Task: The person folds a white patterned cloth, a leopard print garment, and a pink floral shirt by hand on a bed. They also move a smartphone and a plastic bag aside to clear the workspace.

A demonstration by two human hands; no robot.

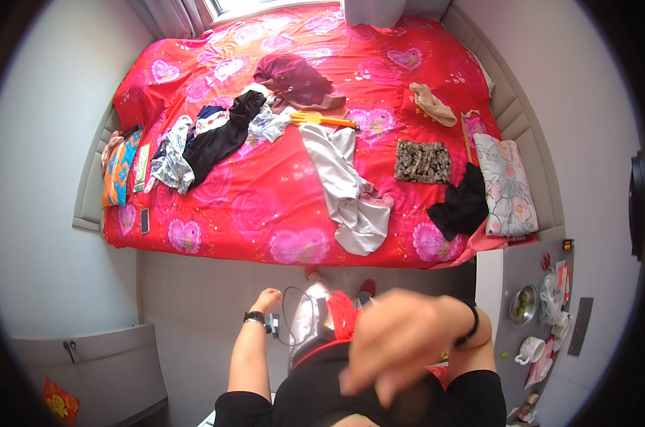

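Note:
Raised close to the camera and blurred, my right hand shows no held object; its fingers cannot be made out clearly. My left hand hangs lower left, near the bed's edge, with a watch and a small device on the wrist and a black cable beside it. Its fingers look curled, but their grip is unclear. On the red bedspread ahead lie light grey trousers, a folded patterned garment, a black garment, a beige cloth, a maroon garment and a black satin garment.
An orange plastic hand-shaped thing lies mid-bed. A phone rests near the left corner, a folded floral quilt at the right. The grey cabinet top holds a metal bowl of green fruit and a white mug.

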